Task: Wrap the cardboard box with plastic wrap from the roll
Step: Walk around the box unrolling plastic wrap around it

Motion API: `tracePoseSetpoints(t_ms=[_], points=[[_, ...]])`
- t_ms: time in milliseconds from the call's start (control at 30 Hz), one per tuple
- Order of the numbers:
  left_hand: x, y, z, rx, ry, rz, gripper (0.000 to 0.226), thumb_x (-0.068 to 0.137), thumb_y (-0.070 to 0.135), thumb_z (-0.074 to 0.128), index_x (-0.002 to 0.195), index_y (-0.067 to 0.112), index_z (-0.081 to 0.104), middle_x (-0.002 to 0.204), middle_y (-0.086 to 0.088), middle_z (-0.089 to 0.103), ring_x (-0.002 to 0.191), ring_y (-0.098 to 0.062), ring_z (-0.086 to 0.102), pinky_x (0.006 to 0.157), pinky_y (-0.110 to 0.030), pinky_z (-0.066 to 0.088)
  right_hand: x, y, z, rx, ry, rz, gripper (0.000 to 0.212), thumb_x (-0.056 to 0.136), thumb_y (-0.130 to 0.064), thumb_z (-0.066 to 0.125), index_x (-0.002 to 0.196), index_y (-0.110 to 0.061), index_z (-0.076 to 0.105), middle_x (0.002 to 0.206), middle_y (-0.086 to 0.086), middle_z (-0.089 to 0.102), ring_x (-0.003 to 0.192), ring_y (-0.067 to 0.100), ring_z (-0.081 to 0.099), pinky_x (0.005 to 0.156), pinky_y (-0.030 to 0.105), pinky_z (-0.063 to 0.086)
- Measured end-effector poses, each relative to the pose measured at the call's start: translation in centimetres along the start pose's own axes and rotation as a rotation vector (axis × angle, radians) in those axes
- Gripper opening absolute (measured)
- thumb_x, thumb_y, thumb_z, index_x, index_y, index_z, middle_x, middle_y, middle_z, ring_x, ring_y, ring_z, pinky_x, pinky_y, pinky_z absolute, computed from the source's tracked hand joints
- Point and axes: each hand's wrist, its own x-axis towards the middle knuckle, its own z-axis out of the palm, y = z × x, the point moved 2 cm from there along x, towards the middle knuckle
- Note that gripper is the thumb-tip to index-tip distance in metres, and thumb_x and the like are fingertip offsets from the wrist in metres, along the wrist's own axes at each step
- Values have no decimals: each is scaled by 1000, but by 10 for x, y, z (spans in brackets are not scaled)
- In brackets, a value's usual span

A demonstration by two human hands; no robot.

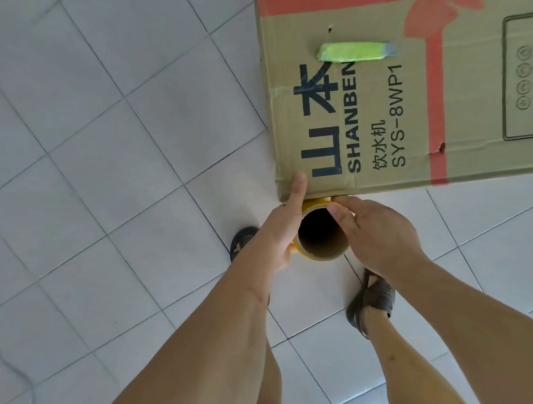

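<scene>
Both forearms reaching forward and down, left hand [283, 231] thumb extended, right hand [373, 230] fingers curled, palms facing inward

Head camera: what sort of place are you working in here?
Probably an indoor room at home or in a storeroom: pale tiled floor, a water-dispenser cardboard box standing on it, and sandals on the feet. Both hands, left hand and right hand, hold the roll.

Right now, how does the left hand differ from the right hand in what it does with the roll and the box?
The left hand grips the roll from its left side, while the right hand covers it from the right. The left thumb stretches up and presses the cardboard box near its corner; the right thumb rests on the roll's rim, under the box edge. Both hands hold the same roll, upright, open core toward the camera.
</scene>
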Motion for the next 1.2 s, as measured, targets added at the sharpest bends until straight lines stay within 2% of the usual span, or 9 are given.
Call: tracePoseSetpoints(t_ms=[133,233,400,600,767,900,1000,1133,1200], points=[[-10,16,17,-55,102,29,117,59,102,49,148,28,57,142,0,70,133,-24,62,125,-50,43,4,16,12,248,-40,58,56,96,-66,13,135,-41,44,116,4,62,108,31,58,87,42,46],[-9,13,27,-113,137,59,88,78,90,49,139,29,60,131,-1,76,126,-23,68,119,-48,49,5,23,21,428,-74,144,79,89,-75,8,138,-26,48,123,8,64,102,32,59,91,41,44],[-7,1,36,-139,68,28,113,55,101,46,146,34,58,136,-6,76,132,-31,67,118,-62,50,-2,48,11,211,86,32,60,98,-61,17,133,-27,53,111,11,60,95,31,55,75,38,44],[1,1,56,-182,159,71,102,76,103,36,142,30,65,132,-5,78,130,-28,69,120,-56,50,1,50,21,687,-50,194,67,77,-88,15,120,-51,50,114,8,61,104,31,58,88,51,53],[3,-7,60,-210,22,71,128,46,113,50,149,38,61,135,-4,78,130,-28,71,112,-60,57,-5,62,9,528,-4,179,61,95,-68,14,136,-40,48,123,5,59,110,27,54,94,39,43],[-1,11,71,-110,143,74,82,93,90,38,144,30,59,137,-3,71,135,-26,62,124,-52,45,-3,53,5,606,-84,203,70,89,-75,20,146,-38,38,137,3,57,114,30,58,96,47,50],[0,14,78,-139,80,23,82,93,89,40,148,31,59,138,-4,73,133,-28,65,122,-55,47,0,58,-5,630,-92,258,64,90,-75,21,135,-39,49,125,0,63,96,28,64,90,45,53],[0,7,93,-246,5,-61,101,71,101,40,143,33,61,135,-9,76,131,-33,68,117,-64,51,2,84,-21,347,-7,288,70,91,-74,17,135,-32,51,126,3,63,112,31,56,89,38,42],[-2,7,102,-236,22,-52,94,74,102,39,130,31,68,132,-7,78,130,-31,69,117,-61,51,4,89,-22,392,-67,289,80,86,-80,16,141,-31,46,134,4,59,116,32,56,97,41,43]])
